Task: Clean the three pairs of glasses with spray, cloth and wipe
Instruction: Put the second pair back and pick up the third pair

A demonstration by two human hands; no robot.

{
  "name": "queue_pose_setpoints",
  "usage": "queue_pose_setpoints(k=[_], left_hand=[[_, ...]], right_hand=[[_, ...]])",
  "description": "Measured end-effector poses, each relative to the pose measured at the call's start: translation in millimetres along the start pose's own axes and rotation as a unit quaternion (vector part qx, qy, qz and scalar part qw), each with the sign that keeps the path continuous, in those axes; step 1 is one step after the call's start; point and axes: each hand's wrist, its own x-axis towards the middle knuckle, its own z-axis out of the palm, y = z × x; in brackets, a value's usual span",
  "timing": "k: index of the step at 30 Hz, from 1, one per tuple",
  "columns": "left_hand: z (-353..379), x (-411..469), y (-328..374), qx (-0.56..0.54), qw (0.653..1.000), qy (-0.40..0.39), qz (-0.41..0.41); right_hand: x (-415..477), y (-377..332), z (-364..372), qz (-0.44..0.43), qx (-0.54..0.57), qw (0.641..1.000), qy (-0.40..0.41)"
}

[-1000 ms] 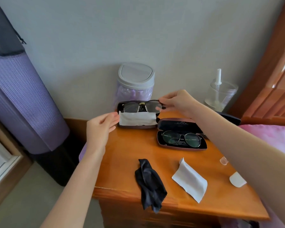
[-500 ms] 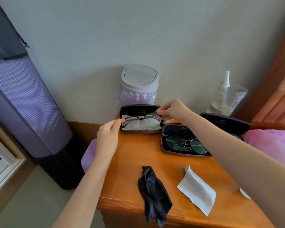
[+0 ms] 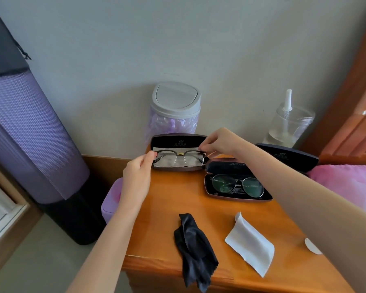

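A pale wall backs a small orange-wood surface (image 3: pixel 178 208), with a lidded mini bin (image 3: pixel 174 106) at its back edge and a clear container with a white nozzle (image 3: pixel 288 123), probably the spray, towards the back right corner.

The dark-framed glasses (image 3: pixel 180 154) hang just over an open case (image 3: pixel 178 139) at the back left corner, above a pale cloth lining it. The left hand (image 3: pixel 135 178) pinches one end of the frame and the right hand (image 3: pixel 218 142) the other, fingers (image 3: pixel 202 149) curled tight on it.

Beside it, wire-rimmed glasses (image 3: pixel 237 185) lie in a second open case (image 3: pixel 220 166). A third case (image 3: pixel 287 154) sits behind the right forearm; no third pair shows.

A crumpled black cloth (image 3: pixel 194 244) drapes over the front edge, and an unfolded white wipe (image 3: pixel 249 242) lies near it, so cleaning looks under way. Which pairs are finished cannot be told.

The case lids carry a small logo with print too small to read.
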Motion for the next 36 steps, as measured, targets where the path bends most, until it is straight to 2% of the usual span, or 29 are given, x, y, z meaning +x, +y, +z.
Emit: queue_pose_setpoints(k=[7, 12, 18, 25, 30, 36], left_hand=[[4, -11, 17, -0.003, 0.999, 0.004, 0.034], [9, -30, 35, 0.059, 0.991, 0.027, 0.115], [22, -55, 50, 0.002, 0.989, -0.060, 0.135], [49, -81, 54, -0.008, 0.976, -0.154, 0.155], [69, -90, 50, 0.026, 0.962, -0.218, 0.163], [81, -89, 48, 0.057, 0.956, -0.234, 0.168]], right_hand=[[-33, 2, -52, -0.021, 0.007, 0.999, 0.048], [-74, 32, -95, -0.001, 0.035, 0.995, 0.097], [-131, 98, -124, 0.061, -0.014, 0.986, 0.151], [-140, 161, -122, 0.067, -0.102, 0.968, 0.220], [-130, 174, -107, 0.064, -0.139, 0.956, 0.251], [-123, 179, -98, 0.071, -0.205, 0.944, 0.248]])
